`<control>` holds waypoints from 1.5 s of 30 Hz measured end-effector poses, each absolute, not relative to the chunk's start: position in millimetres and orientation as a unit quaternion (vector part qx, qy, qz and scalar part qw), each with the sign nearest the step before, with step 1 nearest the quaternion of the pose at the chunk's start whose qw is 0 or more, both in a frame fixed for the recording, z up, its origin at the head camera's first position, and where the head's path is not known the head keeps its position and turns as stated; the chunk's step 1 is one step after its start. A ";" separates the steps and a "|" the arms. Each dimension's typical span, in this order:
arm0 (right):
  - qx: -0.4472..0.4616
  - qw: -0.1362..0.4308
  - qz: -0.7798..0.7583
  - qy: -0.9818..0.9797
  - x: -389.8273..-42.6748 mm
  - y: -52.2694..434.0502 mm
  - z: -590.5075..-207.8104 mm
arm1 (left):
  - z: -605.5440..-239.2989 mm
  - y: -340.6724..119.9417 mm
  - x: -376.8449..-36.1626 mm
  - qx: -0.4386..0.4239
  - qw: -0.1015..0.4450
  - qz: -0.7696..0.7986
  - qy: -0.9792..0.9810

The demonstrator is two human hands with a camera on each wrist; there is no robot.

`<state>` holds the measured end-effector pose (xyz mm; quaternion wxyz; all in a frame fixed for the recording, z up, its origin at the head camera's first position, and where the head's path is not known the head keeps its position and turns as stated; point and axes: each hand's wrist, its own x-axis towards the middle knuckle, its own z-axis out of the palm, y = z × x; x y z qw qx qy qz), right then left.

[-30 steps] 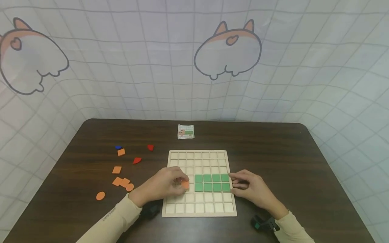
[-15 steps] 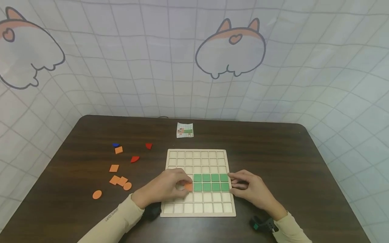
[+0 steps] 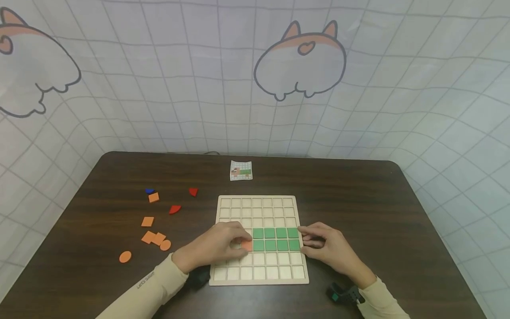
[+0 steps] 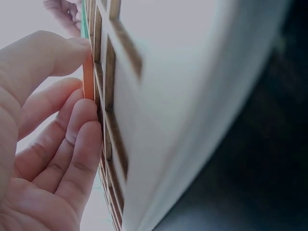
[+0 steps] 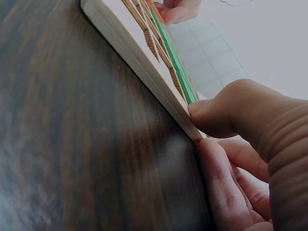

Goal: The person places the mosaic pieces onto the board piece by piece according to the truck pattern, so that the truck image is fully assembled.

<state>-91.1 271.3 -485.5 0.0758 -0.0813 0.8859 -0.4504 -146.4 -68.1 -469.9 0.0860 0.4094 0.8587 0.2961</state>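
Since a second earlier, the orange square tile [image 3: 247, 245] had slid rightward across the pale wooden grid board [image 3: 259, 201] until it lay just beside the left end of the two rows of green square tiles [image 3: 276, 239]; half a second earlier it was already almost there. The left hand [image 3: 223, 243] pinched the orange tile between thumb and curled fingers [image 4: 72, 139], holding it against the board's cells. The right hand [image 3: 324, 246] gripped the board's right edge, thumb on top beside the green tiles and fingers curled below. Loose orange [image 3: 148, 221], red [image 3: 174, 209] and blue [image 3: 149, 191] pieces lay on the dark wooden table [image 3: 378, 208] well to the left, and a small pattern card [image 3: 241, 170] lay beyond the board.
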 end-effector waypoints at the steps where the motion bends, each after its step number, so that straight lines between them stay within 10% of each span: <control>1: -0.081 0.076 -0.450 0.886 -91.0 271.2 -485.3 | -470.0 -68.0 -146.4 0.410 0.086 0.296 0.859; 45: -0.078 0.080 -0.464 0.879 -91.3 270.8 -485.8 | -457.3 -99.9 -145.7 0.378 0.085 0.301 0.871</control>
